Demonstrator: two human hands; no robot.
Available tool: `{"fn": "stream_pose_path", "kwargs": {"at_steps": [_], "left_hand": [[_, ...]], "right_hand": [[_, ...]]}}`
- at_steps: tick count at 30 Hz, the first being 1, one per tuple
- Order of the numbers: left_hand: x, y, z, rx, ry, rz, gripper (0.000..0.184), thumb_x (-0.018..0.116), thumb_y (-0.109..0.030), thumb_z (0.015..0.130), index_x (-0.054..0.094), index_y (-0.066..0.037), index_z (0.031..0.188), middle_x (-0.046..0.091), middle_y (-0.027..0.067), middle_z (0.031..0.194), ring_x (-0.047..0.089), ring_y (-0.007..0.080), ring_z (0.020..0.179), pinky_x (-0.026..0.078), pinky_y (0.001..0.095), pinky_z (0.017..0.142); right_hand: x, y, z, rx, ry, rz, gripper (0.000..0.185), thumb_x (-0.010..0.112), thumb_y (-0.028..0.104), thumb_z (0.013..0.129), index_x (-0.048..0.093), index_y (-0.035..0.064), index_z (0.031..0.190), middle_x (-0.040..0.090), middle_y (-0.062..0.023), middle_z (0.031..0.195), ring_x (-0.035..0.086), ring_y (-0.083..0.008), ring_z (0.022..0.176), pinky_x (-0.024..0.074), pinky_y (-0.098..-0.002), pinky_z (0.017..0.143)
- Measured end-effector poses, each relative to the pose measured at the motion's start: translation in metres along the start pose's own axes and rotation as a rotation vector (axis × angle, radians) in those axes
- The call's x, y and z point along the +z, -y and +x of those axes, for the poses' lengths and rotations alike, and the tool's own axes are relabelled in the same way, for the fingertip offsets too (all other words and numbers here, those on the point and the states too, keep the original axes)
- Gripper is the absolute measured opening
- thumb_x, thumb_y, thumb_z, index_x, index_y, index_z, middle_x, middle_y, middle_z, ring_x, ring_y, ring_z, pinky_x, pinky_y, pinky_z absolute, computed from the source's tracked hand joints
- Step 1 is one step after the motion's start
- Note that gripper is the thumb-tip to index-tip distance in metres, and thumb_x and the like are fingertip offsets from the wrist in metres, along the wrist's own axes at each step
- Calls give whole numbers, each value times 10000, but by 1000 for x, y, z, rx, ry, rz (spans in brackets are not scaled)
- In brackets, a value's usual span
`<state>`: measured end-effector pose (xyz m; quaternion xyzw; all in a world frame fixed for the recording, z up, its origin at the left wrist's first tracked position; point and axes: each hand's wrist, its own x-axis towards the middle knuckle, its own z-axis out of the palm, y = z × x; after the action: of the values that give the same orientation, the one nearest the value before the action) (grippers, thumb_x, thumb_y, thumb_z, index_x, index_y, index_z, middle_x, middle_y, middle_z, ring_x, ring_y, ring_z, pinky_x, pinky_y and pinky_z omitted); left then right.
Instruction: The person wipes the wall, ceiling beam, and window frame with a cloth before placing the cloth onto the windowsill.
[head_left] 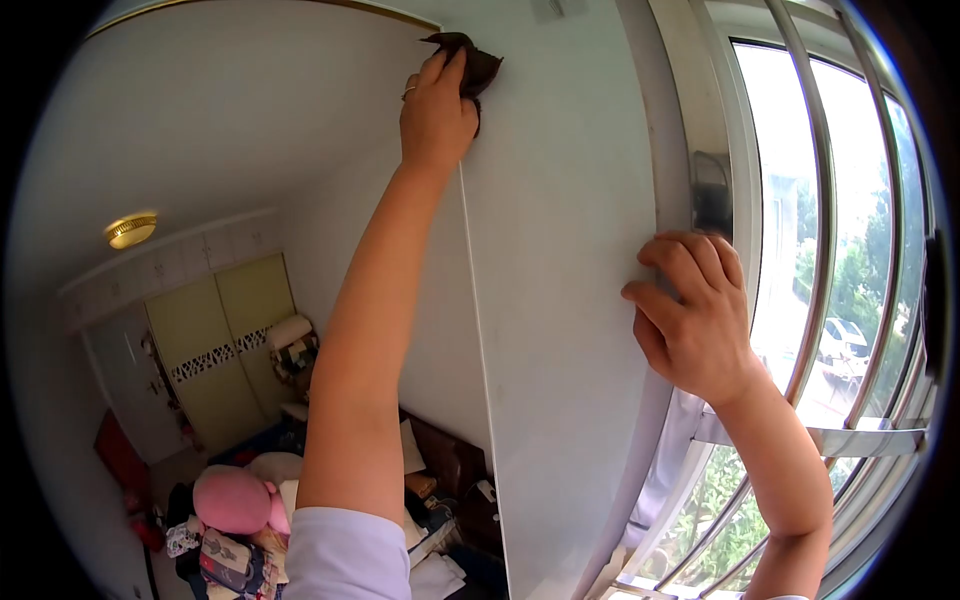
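Note:
My left hand [437,115] reaches high up, its fingers closed on a dark brown cloth [478,70]. The cloth is pressed against the top of a pale wall panel [550,300], near its left edge. A ring shows on one finger. Lower down on the right, my right hand [695,310] is raised at the window frame [745,130], beside the wall's right edge. Its fingers are curled, and whatever they hold, if anything, is hidden. A dark grey metal fitting [712,190] sits on the frame just above this hand.
Metal window bars [815,150] stand close on the right, with trees and a parked car [842,340] outside. Below left lies a room with a pink plush toy [232,500] among piled things, yellow-green sliding doors [215,340] and a ceiling lamp [131,231].

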<state>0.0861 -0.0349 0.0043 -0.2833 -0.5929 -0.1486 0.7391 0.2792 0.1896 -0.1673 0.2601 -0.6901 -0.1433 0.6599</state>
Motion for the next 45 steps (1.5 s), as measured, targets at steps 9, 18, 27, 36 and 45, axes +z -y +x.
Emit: {"fn": "stream_pose_path", "kwargs": {"at_steps": [9,18,27,36,45], "left_hand": [[-50,-53,-198,-18,131,-160,653,578,77,672,554,-7,1319,499,208,1305,487,393,1160,466,436,972],[-113,-146,-404,-145,434,-80,616,634,120,644,597,3,1247,518,170,1242,450,389,1157,488,423,938],[-32,-69,-126,-79,56,-173,712,570,134,677,515,-40,1365,458,136,1428,405,395,1231,392,430,1056],[-50,-133,-232,235,87,-308,493,635,56,670,718,-129,1120,606,65,1201,499,317,1130,455,422,979],[-42,-57,-191,274,153,-100,471,654,20,742,681,-142,1183,591,36,1265,508,309,1170,469,437,952]], "right_hand": [[2,0,-1,25,34,30,165,698,80,638,661,93,799,577,-68,1067,524,-260,1071,375,-418,968],[3,-1,-5,82,-15,48,112,678,69,694,681,95,803,589,-41,1043,530,-227,1067,379,-396,968],[2,1,-4,120,-104,3,157,661,65,696,686,112,844,589,-41,1027,543,-246,1044,377,-395,952],[0,3,1,138,-184,-26,252,644,50,703,689,128,938,597,-51,1042,560,-265,1040,374,-398,928],[2,3,-4,143,-173,-87,249,627,43,717,689,135,940,592,-46,1036,543,-256,1051,366,-402,930]]}}
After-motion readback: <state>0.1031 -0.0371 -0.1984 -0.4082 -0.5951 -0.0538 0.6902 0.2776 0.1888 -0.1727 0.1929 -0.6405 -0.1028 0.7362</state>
